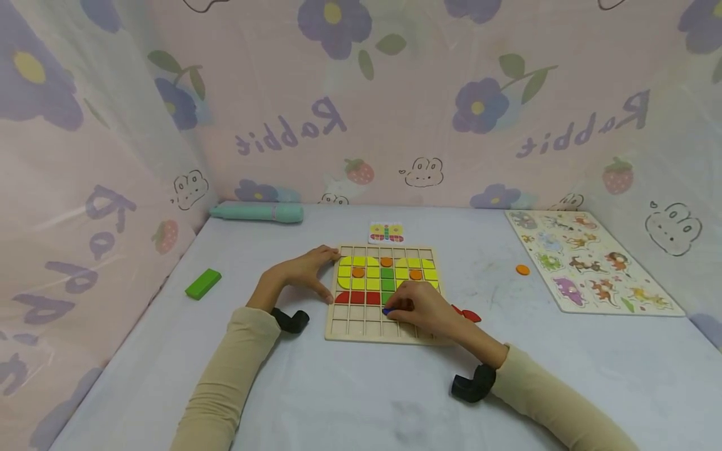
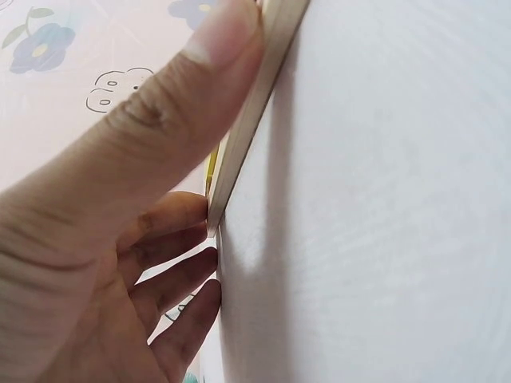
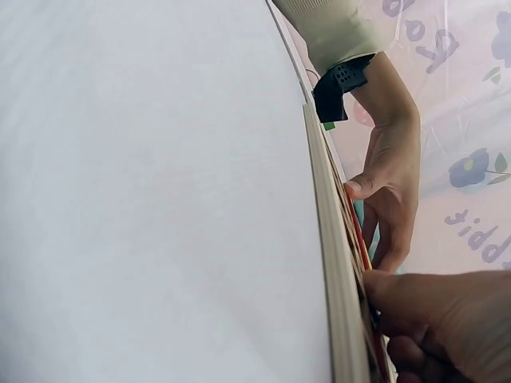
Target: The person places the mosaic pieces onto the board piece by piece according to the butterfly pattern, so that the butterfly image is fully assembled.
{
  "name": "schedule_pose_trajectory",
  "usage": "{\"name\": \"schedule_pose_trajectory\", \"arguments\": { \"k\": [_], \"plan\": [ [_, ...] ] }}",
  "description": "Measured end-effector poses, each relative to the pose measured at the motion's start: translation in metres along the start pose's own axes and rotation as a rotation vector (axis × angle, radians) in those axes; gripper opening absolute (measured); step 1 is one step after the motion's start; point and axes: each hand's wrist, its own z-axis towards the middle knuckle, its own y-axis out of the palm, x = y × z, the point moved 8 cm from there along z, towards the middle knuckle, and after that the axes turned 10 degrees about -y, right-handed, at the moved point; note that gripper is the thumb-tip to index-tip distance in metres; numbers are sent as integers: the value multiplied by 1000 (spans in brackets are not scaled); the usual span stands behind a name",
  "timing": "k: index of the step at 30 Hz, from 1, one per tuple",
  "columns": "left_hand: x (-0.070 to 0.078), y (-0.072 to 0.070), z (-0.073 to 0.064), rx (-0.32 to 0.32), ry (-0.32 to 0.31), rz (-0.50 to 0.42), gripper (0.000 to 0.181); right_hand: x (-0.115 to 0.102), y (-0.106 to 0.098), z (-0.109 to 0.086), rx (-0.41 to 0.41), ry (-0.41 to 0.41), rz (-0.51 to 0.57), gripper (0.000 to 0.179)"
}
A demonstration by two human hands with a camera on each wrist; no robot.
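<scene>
A wooden grid board (image 1: 344, 329) lies on the table, bearing yellow, red, green and orange pieces in a butterfly-like pattern. My left hand (image 1: 304, 270) rests along its left edge, thumb and fingertips spread and touching the rim; in the left wrist view the thumb (image 2: 160, 112) lies against the wooden side. Over the lower middle of the grid, my right hand (image 1: 420, 308) pinches a small blue piece (image 1: 387, 311) just below the green column (image 1: 387, 280). This hand hides the board's lower right part. Behind the board lies a small pattern card (image 1: 386, 232) with a similar butterfly.
Red pieces (image 1: 471, 316) lie right of the board, partly behind the right hand. Farther right are an orange disc (image 1: 523, 270) and an animal puzzle board (image 1: 586, 263). A green block (image 1: 204, 284) lies at left, a teal cylindrical object (image 1: 256, 212) at back left.
</scene>
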Motion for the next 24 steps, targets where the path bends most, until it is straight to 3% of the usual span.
{"name": "schedule_pose_trajectory", "arguments": {
  "k": [16, 24],
  "plan": [
    [-1, 0, -1, 1, -4, -2, 100, -2, -5, 3, 31, -16, 21, 13],
    [3, -2, -4, 0, 0, -1, 100, 13, -39, -14, 88, -30, -41, 12]
  ]
}}
